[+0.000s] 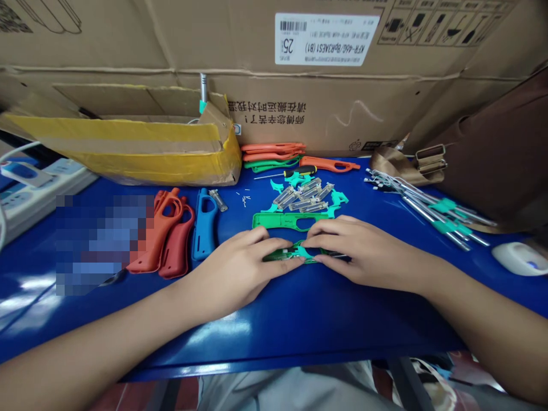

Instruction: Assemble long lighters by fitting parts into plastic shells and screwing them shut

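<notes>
My left hand (240,265) and my right hand (359,251) meet over a green plastic handle shell (287,254) lying flat on the blue table (299,314). Both hands pinch its edges with bent fingers, and a teal trigger piece (303,251) shows between the fingertips. Just behind lies a second green shell half (285,220). Beyond that sit a pile of small metal parts (302,197) and loose teal triggers (340,198).
Red-orange shells (169,234) and a blue shell (204,222) lie to the left. Orange and green shells (274,154), a screwdriver (295,171), an open cardboard box (141,137) stand at the back. Metal rods with teal collars (432,208) lie right, beside a white object (520,258). A power strip (38,182) sits far left.
</notes>
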Action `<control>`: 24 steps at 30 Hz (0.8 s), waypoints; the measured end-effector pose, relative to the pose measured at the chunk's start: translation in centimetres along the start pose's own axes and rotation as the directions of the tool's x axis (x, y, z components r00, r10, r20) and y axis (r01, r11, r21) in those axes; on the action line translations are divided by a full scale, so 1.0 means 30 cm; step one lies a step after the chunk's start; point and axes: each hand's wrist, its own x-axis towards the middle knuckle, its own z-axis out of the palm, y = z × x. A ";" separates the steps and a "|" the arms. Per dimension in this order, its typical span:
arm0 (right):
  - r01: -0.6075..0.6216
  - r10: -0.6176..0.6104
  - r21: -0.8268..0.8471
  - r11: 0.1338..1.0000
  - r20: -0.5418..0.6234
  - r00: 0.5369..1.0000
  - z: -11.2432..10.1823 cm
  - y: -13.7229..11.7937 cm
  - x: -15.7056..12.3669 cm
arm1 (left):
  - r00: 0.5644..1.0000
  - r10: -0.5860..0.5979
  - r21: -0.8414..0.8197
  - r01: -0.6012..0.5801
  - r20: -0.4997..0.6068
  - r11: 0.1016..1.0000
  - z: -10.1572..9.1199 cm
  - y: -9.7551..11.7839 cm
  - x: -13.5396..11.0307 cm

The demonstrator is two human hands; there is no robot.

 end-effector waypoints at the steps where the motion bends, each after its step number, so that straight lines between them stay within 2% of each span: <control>1: -0.002 0.002 0.007 1.000 -0.002 1.000 0.003 0.000 0.001 | 1.000 0.009 -0.006 -0.009 -0.024 1.000 0.001 -0.001 0.000; 4: -0.001 0.001 -0.001 1.000 -0.005 1.000 0.007 -0.001 0.003 | 0.994 0.010 -0.049 -0.015 -0.110 0.999 0.010 -0.003 -0.002; 7: 0.008 -0.007 -0.058 0.998 0.011 1.000 0.003 -0.003 0.003 | 0.984 -0.063 -0.145 0.039 -0.167 0.989 0.017 -0.005 -0.001; 12: 0.010 -0.011 -0.111 0.994 -0.010 1.000 -0.010 -0.005 0.005 | 0.972 -0.164 -0.273 0.114 -0.167 0.955 0.007 -0.011 0.004; 17: 0.065 -0.075 -0.105 0.992 -0.090 0.993 -0.006 -0.021 0.013 | 0.959 -0.202 -0.241 0.152 -0.198 0.959 -0.003 -0.015 0.002; 20: 0.148 -0.151 -0.106 0.983 -0.021 0.988 0.004 -0.035 0.013 | 0.959 -0.201 -0.216 0.156 -0.201 0.964 -0.003 -0.015 0.000; 24: 0.149 -0.139 -0.105 0.983 0.100 0.985 0.015 -0.047 0.005 | 0.958 -0.204 -0.191 0.166 -0.203 0.967 -0.002 -0.014 -0.001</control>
